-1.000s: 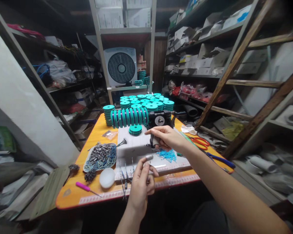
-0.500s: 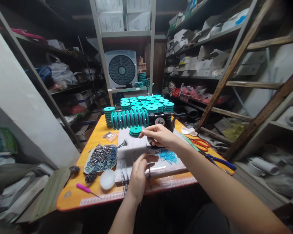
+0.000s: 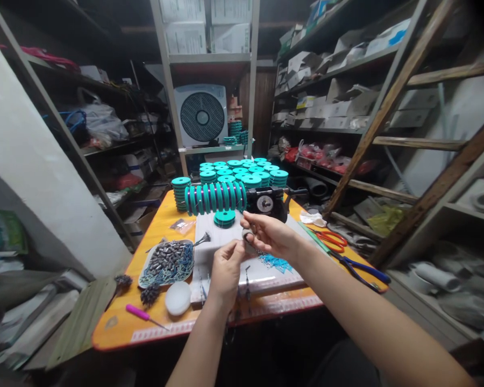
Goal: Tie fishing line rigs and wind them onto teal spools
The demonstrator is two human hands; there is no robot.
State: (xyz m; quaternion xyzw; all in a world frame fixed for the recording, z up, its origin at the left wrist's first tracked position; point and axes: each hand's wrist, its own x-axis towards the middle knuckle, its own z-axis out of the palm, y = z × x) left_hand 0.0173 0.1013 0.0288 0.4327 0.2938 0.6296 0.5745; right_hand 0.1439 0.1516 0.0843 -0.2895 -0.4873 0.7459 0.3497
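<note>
My left hand (image 3: 227, 266) is closed in a pinch over the front of the white board (image 3: 218, 242), its fingertips meeting my right hand. My right hand (image 3: 275, 235) is closed too, thumb and forefinger together just below the row of teal spools (image 3: 215, 197) on the black winder (image 3: 266, 203). A pale band with a dark opening shows at its fingers. Whatever lies between the fingertips of either hand is too small to make out. Behind my right hand lie small bright blue pieces (image 3: 276, 262). Thin dark strands (image 3: 248, 282) hang at the board's front edge.
A tray (image 3: 167, 263) of grey sinker-like pieces, a round white lid (image 3: 178, 298) and a magenta-handled pick (image 3: 139, 312) are at left. Orange-handled scissors (image 3: 331, 240) and blue-handled pliers (image 3: 365, 270) lie at right. Stacked teal spools (image 3: 242, 171) fill the table's back.
My left hand has risen and its loose fingers have closed into a pinch against my right hand. My right hand has shifted slightly right and down.
</note>
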